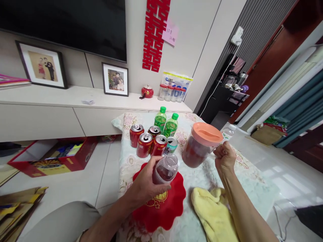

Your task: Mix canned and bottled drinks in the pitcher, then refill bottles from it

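My left hand [148, 183] is wrapped round a clear jar [166, 169] with dark reddish liquid in it. The jar has no lid on and is held over a red scalloped tray [174, 208]. To its right, my right hand [225, 155] grips the handle of a clear pitcher [196, 151], which leans a little toward the jar. An orange lid [207, 132] covers the pitcher, and brownish-red liquid fills much of it. Between jar and pitcher there is a gap, and I see no stream of liquid.
Several drink cans [144, 145] and two green-capped bottles [170, 125] stand behind the jar. A clear bottle [228, 132] is behind the pitcher. A yellow towel [212, 215] lies by my right forearm on the flowered tablecloth [252, 191]. Lidded jars [169, 94] line the cabinet.
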The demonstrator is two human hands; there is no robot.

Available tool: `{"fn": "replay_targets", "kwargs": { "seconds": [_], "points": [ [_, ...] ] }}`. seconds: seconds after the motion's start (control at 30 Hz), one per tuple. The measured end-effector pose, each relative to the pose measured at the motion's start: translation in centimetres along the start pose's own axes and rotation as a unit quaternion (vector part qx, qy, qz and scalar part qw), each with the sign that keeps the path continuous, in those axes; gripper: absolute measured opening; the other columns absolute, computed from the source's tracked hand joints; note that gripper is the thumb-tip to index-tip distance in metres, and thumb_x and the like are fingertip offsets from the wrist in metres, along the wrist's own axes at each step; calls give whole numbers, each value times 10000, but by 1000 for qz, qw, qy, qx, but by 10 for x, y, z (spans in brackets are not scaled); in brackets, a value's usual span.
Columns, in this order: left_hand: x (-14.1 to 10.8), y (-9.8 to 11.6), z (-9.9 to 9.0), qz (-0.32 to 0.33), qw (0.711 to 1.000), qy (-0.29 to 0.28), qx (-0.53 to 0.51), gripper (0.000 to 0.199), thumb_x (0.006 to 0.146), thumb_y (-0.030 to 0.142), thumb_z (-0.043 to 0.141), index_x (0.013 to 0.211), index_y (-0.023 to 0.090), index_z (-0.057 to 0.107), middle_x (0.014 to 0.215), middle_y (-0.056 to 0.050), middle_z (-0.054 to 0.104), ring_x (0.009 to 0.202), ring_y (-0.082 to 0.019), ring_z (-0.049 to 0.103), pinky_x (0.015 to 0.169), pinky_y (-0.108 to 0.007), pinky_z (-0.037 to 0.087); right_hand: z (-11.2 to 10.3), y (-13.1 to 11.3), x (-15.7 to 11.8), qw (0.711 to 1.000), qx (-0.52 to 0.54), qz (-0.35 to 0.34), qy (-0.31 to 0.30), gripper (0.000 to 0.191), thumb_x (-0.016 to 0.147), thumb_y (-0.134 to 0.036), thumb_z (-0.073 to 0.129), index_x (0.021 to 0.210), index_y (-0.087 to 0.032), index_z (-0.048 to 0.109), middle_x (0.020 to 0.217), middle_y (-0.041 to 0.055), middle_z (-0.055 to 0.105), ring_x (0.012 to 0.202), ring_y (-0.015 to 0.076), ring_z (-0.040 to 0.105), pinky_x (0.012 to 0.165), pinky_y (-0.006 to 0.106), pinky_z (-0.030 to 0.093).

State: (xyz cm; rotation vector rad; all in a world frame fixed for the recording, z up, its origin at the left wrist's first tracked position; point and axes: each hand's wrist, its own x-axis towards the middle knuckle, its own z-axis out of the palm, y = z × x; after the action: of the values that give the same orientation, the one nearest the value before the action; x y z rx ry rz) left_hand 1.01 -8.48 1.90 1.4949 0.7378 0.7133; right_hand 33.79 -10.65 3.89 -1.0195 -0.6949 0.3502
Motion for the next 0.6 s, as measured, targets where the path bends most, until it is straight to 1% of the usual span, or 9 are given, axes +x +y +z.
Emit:
{"fn": "replay_targets", "kwargs": {
  "seconds": [0.07, 0.13, 0.27, 0.33, 0.43, 0.47, 0.53, 0.57, 0.6],
  "points": [
    [0, 0, 0, -2, 1000, -5, -8, 665, 669, 291, 841, 1245, 261, 510, 1215, -35, 716, 1115, -265, 673, 978, -368, 517, -3, 6, 1, 1000, 5, -1, 8, 594, 727, -499, 808, 539, -233, 312, 464, -123, 253, 412, 53, 163, 393, 233, 155],
    [-1, 0, 1, -7, 1000, -7, -7, 656, 685, 295, 828, 1252, 259, 501, 1195, -30, 721, 1097, -259, 679, 975, -365, 517, -7, 8, 2, 1000, 5, -1, 12, 619, 722, -541, 811, 544, -232, 305, 458, -127, 252, 409, 50, 165, 393, 225, 165],
    [-4, -1, 5, -24, 999, 11, 41, 626, 726, 304, 789, 1270, 263, 483, 1144, -15, 728, 1055, -255, 686, 950, -360, 523, -12, 10, 0, 1000, -4, 0, 15, 649, 691, -617, 816, 548, -235, 311, 458, -133, 243, 407, 47, 167, 394, 221, 173],
    [-4, -2, 8, -20, 998, 22, 57, 643, 727, 297, 781, 1286, 266, 464, 1171, -19, 722, 1081, -257, 681, 960, -360, 522, -13, 11, 0, 1000, -12, 1, 15, 645, 693, -630, 810, 555, -238, 317, 474, -135, 245, 416, 47, 174, 402, 217, 189],
    [-2, -2, 13, -14, 998, 23, 48, 657, 721, 291, 781, 1286, 260, 448, 1198, -32, 719, 1107, -259, 682, 982, -363, 518, -15, 12, 2, 999, -32, -2, 17, 632, 714, -639, 787, 556, -241, 322, 486, -134, 248, 427, 51, 191, 416, 215, 210],
    [-2, -2, 15, -15, 999, 22, 45, 658, 715, 289, 784, 1281, 256, 448, 1197, -36, 720, 1105, -259, 685, 984, -362, 517, -17, 12, 2, 999, -43, -5, 18, 619, 715, -640, 781, 552, -239, 338, 486, -129, 270, 430, 55, 218, 422, 217, 229],
    [-1, 1, 20, -18, 999, 22, 44, 667, 698, 278, 790, 1270, 250, 449, 1188, -39, 724, 1088, -256, 693, 977, -359, 519, -24, 7, 1, 997, -72, -15, 23, 554, 710, -635, 779, 565, -224, 438, 508, -92, 393, 459, 78, 343, 449, 231, 298],
    [-1, 2, 22, -20, 999, 26, 44, 671, 690, 274, 790, 1267, 247, 447, 1180, -39, 724, 1076, -254, 697, 971, -356, 521, -29, 3, -1, 995, -90, -25, 32, 506, 719, -623, 776, 605, -208, 510, 555, -61, 481, 504, 101, 426, 477, 241, 341],
    [-1, 4, 24, -22, 998, 31, 43, 672, 684, 272, 788, 1262, 244, 446, 1170, -39, 725, 1061, -251, 701, 965, -355, 524, -34, -3, -5, 992, -109, -41, 48, 456, 748, -607, 761, 685, -192, 581, 639, -27, 565, 578, 127, 506, 519, 252, 384]
  ]
}}
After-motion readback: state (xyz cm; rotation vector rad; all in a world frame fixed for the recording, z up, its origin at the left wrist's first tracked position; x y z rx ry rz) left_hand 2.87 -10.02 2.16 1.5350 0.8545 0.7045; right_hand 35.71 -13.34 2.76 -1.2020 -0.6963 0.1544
